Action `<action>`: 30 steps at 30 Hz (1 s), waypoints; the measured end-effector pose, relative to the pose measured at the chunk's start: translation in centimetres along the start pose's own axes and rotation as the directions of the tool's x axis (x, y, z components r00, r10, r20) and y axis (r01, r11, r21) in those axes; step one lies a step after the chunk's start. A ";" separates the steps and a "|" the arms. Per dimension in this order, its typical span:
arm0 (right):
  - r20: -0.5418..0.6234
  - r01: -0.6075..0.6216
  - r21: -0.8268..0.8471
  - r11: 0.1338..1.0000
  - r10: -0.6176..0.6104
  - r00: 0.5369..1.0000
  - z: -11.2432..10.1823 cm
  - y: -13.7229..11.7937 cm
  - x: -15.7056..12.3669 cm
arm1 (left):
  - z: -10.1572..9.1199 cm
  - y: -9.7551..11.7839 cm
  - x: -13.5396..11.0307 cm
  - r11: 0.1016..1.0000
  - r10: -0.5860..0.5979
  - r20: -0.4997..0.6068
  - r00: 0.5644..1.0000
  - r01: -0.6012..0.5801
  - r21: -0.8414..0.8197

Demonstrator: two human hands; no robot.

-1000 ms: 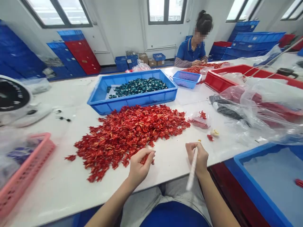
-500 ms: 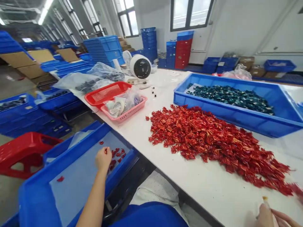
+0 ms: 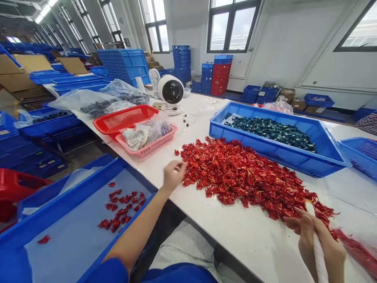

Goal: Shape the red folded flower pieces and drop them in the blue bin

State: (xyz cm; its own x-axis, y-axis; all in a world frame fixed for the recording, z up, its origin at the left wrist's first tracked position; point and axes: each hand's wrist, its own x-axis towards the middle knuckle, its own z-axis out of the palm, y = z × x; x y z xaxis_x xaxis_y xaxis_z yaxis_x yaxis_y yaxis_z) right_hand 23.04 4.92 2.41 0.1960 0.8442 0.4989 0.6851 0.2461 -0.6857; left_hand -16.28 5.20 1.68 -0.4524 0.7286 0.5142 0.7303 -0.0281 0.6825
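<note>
My left hand [image 3: 174, 175] is just off the left end of a pile of crumpled red foil-like pieces [image 3: 235, 169] on the white table. Its thumb and fingers curl together in a ring; whether a piece is between the fingertips I cannot make out. My right hand [image 3: 321, 239] is closed around a white stick [image 3: 318, 251] with a yellowish tip, held like a pen at the pile's near right end. Several similar red pieces [image 3: 118, 214] lie scattered on the pale sheet inside a blue tray [image 3: 88, 196] at my left, below table height.
A long blue bin [image 3: 279, 159] of dark green pieces stands behind the pile. Red [image 3: 126, 120] and pink [image 3: 147, 147] baskets sit at the table's left edge, near a white fan [image 3: 171, 89]. A clear bag of red pieces [image 3: 359, 251] lies at right.
My left hand has moved from over the blue tray up and right to the pile. My right hand has moved up and inward with the white stick. The view has shifted right.
</note>
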 end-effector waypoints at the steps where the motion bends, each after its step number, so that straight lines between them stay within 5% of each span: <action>1: -0.006 0.058 -0.017 0.998 -0.059 0.998 0.4 -0.1 0.9 | 1.8 2.1 0.7 0.995 0.087 0.093 0.992 -0.082 -0.055; 4: -0.040 0.198 -0.061 0.978 -0.201 0.979 1.8 -0.2 2.9 | 6.6 7.4 2.6 0.950 0.295 0.296 0.909 -0.244 -0.197; 8: -0.160 0.341 -0.116 0.933 -0.356 0.921 2.9 0.1 3.0 | 9.9 10.8 4.2 0.929 0.350 0.394 0.850 -0.261 -0.262; 14: -0.182 0.367 -0.082 0.927 -0.376 0.908 2.7 0.4 1.3 | 10.3 12.1 3.2 0.902 0.310 0.405 0.860 -0.132 -0.412; 16: -0.167 0.347 0.021 0.938 -0.339 0.926 2.7 -0.2 0.8 | 10.5 13.0 1.8 0.813 0.250 0.487 0.837 0.092 -0.575; 19: -0.135 0.304 0.182 0.935 -0.282 0.950 2.8 -1.4 0.1 | 11.1 14.5 -1.2 0.549 0.138 0.662 0.737 0.500 -0.670; 21: -0.128 0.268 0.254 0.929 -0.242 0.962 2.9 -2.1 -0.2 | 11.3 15.3 -3.3 0.442 0.095 0.744 0.662 0.641 -0.627; 25: -0.059 0.166 0.364 0.917 -0.155 0.986 2.6 -2.9 -0.4 | 11.0 15.8 -6.1 0.388 0.128 0.859 0.497 0.772 -0.504; 30: 0.081 0.067 0.396 0.916 -0.108 0.991 1.9 -3.4 -0.8 | 10.2 15.2 -7.0 0.335 0.136 0.930 0.341 0.868 -0.367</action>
State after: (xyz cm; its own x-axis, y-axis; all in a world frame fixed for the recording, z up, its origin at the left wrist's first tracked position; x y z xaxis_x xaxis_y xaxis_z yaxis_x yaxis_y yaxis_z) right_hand 19.21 4.30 3.37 0.0633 0.8485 0.5253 0.3631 0.4707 -0.8041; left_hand 3.24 6.65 3.18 0.4213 0.8811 -0.2147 -0.3359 0.3715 0.8656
